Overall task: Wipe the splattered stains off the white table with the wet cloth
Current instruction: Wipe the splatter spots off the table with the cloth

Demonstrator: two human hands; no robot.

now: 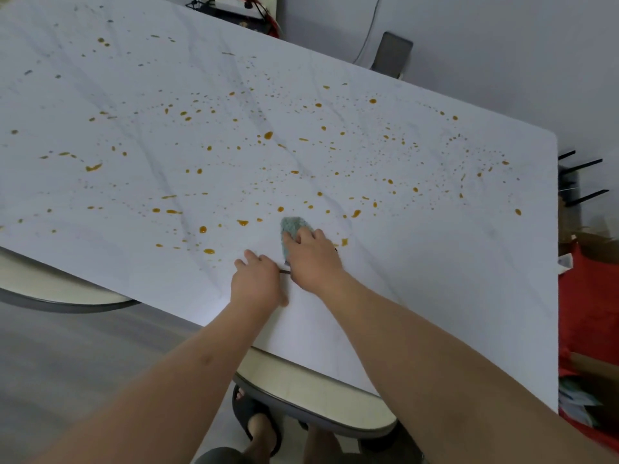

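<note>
A white marble-patterned table fills most of the view. Orange-brown splattered stains are scattered across its middle and far parts. A small teal wet cloth lies on the table near the front edge. My right hand presses down on the cloth with its fingers laid over it. My left hand rests flat on the table just left of the right hand, fingers spread and holding nothing. The strip of table nearest me shows no stains.
Two cream chair seats sit under the table's front edge. A power strip with cables lies beyond the far edge, and red items and boxes stand on the right. My sandalled foot is on the grey floor.
</note>
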